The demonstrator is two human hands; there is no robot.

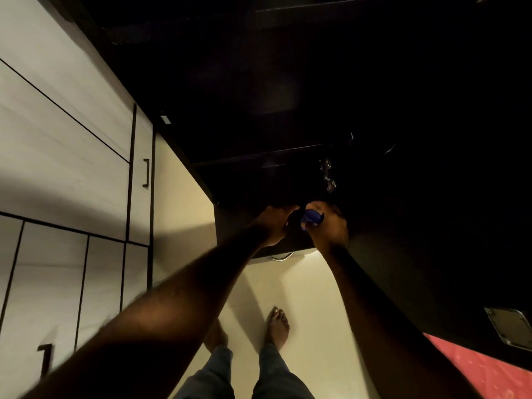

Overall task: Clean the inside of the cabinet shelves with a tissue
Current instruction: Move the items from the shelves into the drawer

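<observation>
While right grip (328, 228) curls round a blue rounded object (311, 218), left grip (275, 224) too shadowed to tell, dark flat-panelled cabinet (259, 110)

Dim home room, pale wardrobe doors (66, 145), dark cabinet (288, 110), bare feet (277, 326)

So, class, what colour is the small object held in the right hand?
The object is blue; the head view shows it best.

Wardrobe doors (57, 139): pale wood-grain panels with dark seams.
Handle (146, 172): dark bar on the wardrobe's narrow door.
Floor (184, 197): cream, right of the wardrobe.
Bare foot (277, 326): on that floor.
Red mat (475, 367): farthest from the wardrobe.
</observation>
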